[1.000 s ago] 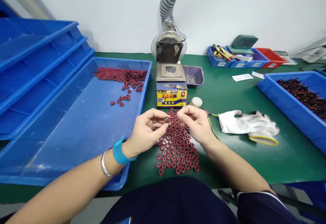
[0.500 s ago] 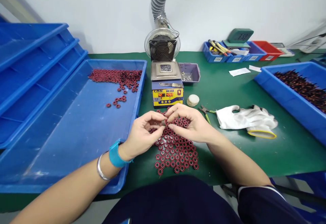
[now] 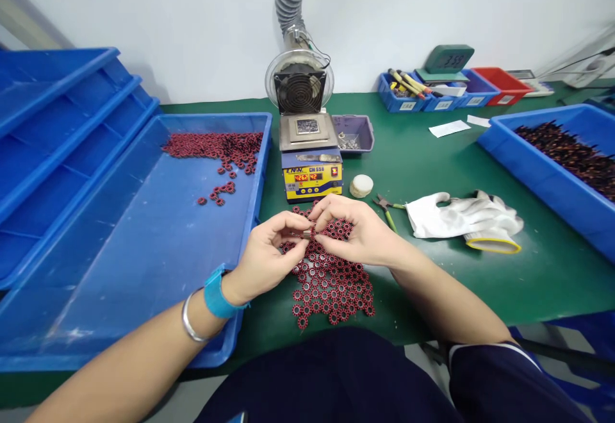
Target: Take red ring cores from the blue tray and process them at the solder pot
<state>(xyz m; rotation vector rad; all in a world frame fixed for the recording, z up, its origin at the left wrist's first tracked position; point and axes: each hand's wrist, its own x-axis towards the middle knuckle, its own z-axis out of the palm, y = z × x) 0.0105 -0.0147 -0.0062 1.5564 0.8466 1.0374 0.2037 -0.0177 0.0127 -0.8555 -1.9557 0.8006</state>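
My left hand (image 3: 271, 250), with a blue band and a silver bangle at the wrist, pinches a small red ring-shaped part (image 3: 307, 234) between thumb and forefinger. My right hand (image 3: 353, 231) pinches the same part from the other side, its fingertips almost touching those of my left hand. Beneath both hands, many red toothed rings (image 3: 331, 288) lie spread on the green table (image 3: 408, 295). Fine details of the held part are partly hidden by my fingers.
Behind my hands stands a yellow-and-blue heating unit (image 3: 312, 179). A blue tray (image 3: 120, 269) with red rings is on the left, another blue bin (image 3: 542, 166) on the right. Pliers (image 3: 388, 211), white gloves (image 3: 446, 218) and a round white pad (image 3: 361, 185) lie between.
The view has shifted slightly. Both hands keep their pinch on the small part, and the metallic-looking side of it shows more now. The digits on the heating unit's display differ.
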